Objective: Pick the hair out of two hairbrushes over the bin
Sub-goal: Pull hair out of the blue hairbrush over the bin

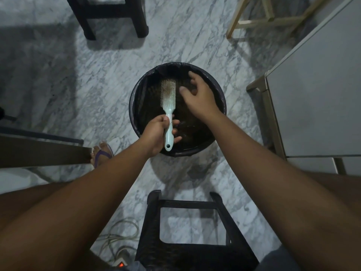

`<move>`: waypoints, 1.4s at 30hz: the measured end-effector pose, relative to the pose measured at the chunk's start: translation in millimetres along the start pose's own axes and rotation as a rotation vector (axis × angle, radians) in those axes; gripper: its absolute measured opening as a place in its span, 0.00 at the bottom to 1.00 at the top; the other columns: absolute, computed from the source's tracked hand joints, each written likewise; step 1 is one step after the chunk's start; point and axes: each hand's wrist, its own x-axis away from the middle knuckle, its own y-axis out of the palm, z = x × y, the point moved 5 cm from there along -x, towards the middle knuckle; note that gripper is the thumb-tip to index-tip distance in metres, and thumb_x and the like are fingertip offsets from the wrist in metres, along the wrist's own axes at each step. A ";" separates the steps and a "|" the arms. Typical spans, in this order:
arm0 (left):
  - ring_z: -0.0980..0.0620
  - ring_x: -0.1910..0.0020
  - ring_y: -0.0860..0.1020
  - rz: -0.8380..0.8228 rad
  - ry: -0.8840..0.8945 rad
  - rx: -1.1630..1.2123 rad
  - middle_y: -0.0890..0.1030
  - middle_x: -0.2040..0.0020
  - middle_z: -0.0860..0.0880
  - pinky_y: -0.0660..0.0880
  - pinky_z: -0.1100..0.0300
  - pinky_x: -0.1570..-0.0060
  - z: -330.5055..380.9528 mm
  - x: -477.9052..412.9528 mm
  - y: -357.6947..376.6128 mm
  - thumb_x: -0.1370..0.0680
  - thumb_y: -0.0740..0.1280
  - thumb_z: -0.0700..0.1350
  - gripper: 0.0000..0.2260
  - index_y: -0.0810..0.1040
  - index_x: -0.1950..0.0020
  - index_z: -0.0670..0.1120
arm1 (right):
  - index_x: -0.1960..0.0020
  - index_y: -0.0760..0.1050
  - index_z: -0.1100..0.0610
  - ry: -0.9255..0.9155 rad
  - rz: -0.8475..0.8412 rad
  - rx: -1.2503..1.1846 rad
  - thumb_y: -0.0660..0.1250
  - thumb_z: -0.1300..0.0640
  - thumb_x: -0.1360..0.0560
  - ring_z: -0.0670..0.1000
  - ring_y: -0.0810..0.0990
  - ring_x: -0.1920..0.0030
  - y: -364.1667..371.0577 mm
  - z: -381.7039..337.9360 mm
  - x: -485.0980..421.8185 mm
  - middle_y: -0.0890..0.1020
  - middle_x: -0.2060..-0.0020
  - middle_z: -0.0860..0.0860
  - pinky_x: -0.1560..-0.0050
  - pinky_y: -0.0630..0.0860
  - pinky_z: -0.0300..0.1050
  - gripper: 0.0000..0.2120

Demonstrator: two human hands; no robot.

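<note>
A pale mint hairbrush [168,98] is held upright over a round black bin [134,106] lined with a dark bag. My left hand [156,133] grips the brush's handle near the bin's front edge, bristles facing up with brownish hair caught among them. To the right of the brush head, my right hand [197,96] hovers over the bin, fingers spread and curled downward; whether a tuft of hair sits under the fingers I cannot tell. Only one brush is in view.
The bin stands on a grey marble floor. A black stool [187,227] is close in front of me, another dark stool [109,14] beyond the bin, a wooden frame [265,18] at top right, a grey cabinet [316,98] on the right. Cables and a power strip [119,259] lie lower left.
</note>
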 end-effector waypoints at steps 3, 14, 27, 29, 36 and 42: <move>0.53 0.67 0.72 -0.028 0.008 -0.007 0.78 0.51 0.47 0.79 0.53 0.63 2.0 0.9 4.7 0.15 0.54 0.42 0.10 0.73 0.38 0.44 | 0.31 0.75 0.53 -0.026 -0.032 0.052 0.72 0.47 0.25 0.43 0.81 0.49 8.4 1.0 -1.0 0.84 0.44 0.51 0.43 0.76 0.39 0.25; 0.55 0.70 0.67 -0.079 0.028 0.154 0.73 0.58 0.48 0.67 0.62 0.73 4.7 0.8 9.5 0.17 0.53 0.38 0.11 0.71 0.39 0.42 | 0.53 0.82 0.59 0.137 0.161 0.199 0.68 0.57 0.21 0.50 0.82 0.57 6.5 46.6 -11.0 0.84 0.56 0.54 0.54 0.77 0.42 0.06; 0.56 0.71 0.67 -0.099 0.006 0.177 0.74 0.60 0.49 0.67 0.64 0.74 -13.3 7.8 -2.5 0.17 0.53 0.38 0.12 0.72 0.37 0.42 | 0.37 0.76 0.63 0.293 -0.158 0.715 0.59 0.64 0.20 0.63 0.79 0.40 16.3 47.8 -16.3 0.79 0.40 0.62 0.40 0.77 0.54 0.14; 0.56 0.71 0.67 -0.099 0.008 0.163 0.73 0.60 0.49 0.66 0.63 0.74 -14.9 6.9 -4.0 0.17 0.53 0.39 0.12 0.72 0.37 0.43 | 0.37 0.76 0.63 0.300 -0.184 0.704 0.61 0.64 0.20 0.62 0.79 0.40 17.3 46.4 -13.4 0.79 0.40 0.62 0.41 0.77 0.53 0.14; 0.55 0.72 0.67 -0.034 0.012 0.034 0.73 0.59 0.49 0.66 0.61 0.72 -14.0 0.3 -19.3 0.16 0.54 0.41 0.11 0.72 0.38 0.43 | 0.33 0.70 0.58 0.206 -0.057 0.158 0.65 0.62 0.28 0.57 0.77 0.38 6.5 31.8 -19.9 0.75 0.35 0.56 0.36 0.75 0.53 0.23; 0.54 0.71 0.67 -0.044 0.022 -0.028 0.73 0.58 0.48 0.67 0.60 0.72 -16.1 -2.2 -13.2 0.15 0.55 0.43 0.08 0.72 0.42 0.44 | 0.29 0.72 0.58 0.118 -0.260 -0.110 0.71 0.56 0.23 0.53 0.83 0.44 25.6 15.5 -6.4 0.83 0.43 0.58 0.54 0.84 0.46 0.23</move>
